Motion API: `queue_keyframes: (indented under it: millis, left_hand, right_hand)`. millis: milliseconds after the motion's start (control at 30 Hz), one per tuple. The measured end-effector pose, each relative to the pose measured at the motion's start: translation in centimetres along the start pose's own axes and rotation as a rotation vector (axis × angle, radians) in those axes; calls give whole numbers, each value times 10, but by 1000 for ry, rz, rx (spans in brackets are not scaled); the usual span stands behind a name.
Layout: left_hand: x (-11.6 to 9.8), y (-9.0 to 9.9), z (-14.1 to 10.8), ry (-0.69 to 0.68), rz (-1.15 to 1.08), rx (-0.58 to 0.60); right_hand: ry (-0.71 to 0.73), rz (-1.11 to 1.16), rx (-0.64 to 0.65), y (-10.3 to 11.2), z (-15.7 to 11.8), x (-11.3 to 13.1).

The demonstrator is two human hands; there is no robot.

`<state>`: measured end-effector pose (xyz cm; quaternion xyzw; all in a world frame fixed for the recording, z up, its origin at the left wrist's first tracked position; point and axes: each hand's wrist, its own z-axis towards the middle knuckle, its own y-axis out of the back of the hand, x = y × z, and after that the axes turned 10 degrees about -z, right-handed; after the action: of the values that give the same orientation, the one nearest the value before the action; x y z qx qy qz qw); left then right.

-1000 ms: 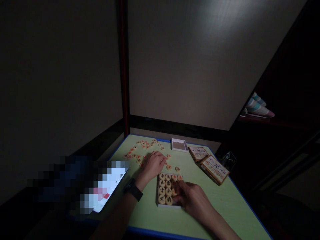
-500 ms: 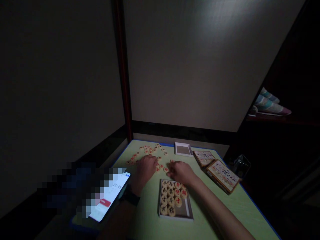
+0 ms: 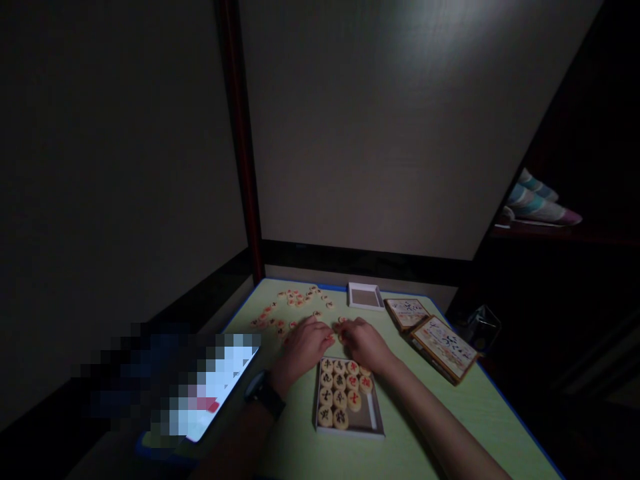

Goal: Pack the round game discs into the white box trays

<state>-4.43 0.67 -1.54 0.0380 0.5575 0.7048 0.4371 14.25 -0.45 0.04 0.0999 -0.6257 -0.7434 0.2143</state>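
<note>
Just beyond an open box tray (image 3: 367,433), my left hand (image 3: 310,341) rests low over the table with its fingers curled among round game pieces. Close beside it, my right hand (image 3: 361,339) has its fingertips bent down at a piece; what either hand grips is hidden. Rows of pale pieces with black characters (image 3: 340,399) fill the tray's left side, and pieces with red characters (image 3: 354,399) stand to their right. Loose pieces (image 3: 295,297) lie scattered on the far left of the table.
On the green table (image 3: 430,427), a lit phone (image 3: 220,393) lies at the left. An empty white box part (image 3: 365,296) stands at the back, and two printed boxes (image 3: 445,348) lie at the right. Walls rise behind.
My left hand has moved right, close to my right hand, uncovering some loose pieces at the left. My right hand has shifted only slightly.
</note>
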Motion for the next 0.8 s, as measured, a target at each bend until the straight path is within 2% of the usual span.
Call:
queue_keyframes:
  millis: [300,500,600,700,800]
  left_hand:
    - [0,3,0,64,-23,-9]
    - [6,-2,-1,81,20,-23]
    - [10,-3,-1,94,42,-39]
    - [13,-3,0,121,81,-39]
    - [14,-1,3,147,129,-24]
  right_hand:
    - [-58,-13,-33,-6,2,-4]
    - [-37,53,-84,-10,2,-8]
    - [-61,135,-144,-5,2,-18]
    - [-144,172,-174,8,3,-36]
    - [-212,224,-65,23,1,-56]
